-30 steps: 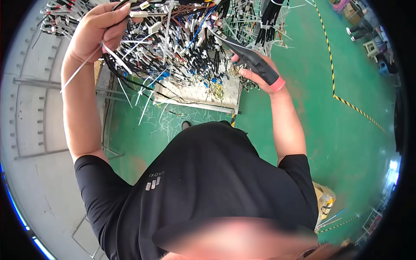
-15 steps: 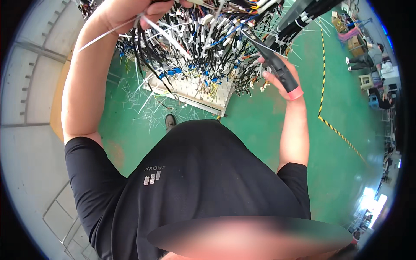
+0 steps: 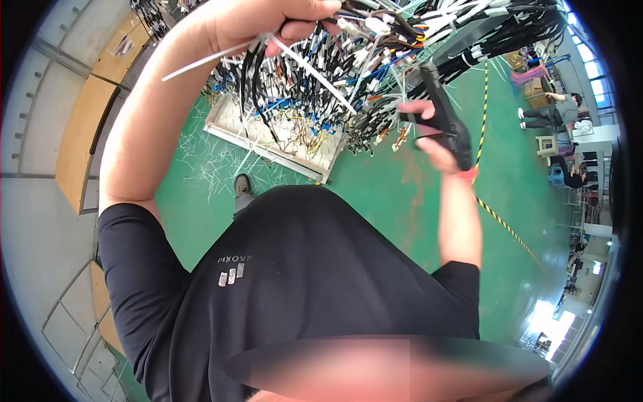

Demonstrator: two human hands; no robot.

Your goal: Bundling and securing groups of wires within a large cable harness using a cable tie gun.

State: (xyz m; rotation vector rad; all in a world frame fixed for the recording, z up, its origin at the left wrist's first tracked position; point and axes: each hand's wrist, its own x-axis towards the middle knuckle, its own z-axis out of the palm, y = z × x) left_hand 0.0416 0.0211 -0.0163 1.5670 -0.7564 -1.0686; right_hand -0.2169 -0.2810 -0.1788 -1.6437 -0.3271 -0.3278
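Note:
At the top, my left hand point(image 3: 295, 17) is closed, its fingers pinched on wires where the bundle meets them. White cable ties point(image 3: 315, 75) stick out from under these fingers, one pointing toward my forearm and another down over the wires. To the right, my right hand point(image 3: 439, 151) grips a black cable tie gun point(image 3: 450, 124), fingers through its handle and nose pointing up toward the bundle. Under and beyond both hands hangs a dense mass of wires point(image 3: 295, 80), black and white with some coloured ones, many ending in small connectors. Exactly what the left fingertips press on is partly hidden.
A pale tray point(image 3: 268, 157) stands beneath the wires. Cut tie ends litter the green floor point(image 3: 218, 171) by my shoe point(image 3: 242, 183). Yellow-black floor tape point(image 3: 509, 231) runs along the right. Another person point(image 3: 562, 110) is far right; wooden boards point(image 3: 84, 144) stand left.
My view has shifted. My left hand has moved right along the bundle with the ties. The tie gun now points more upright, and my right fingers have loosened around its handle.

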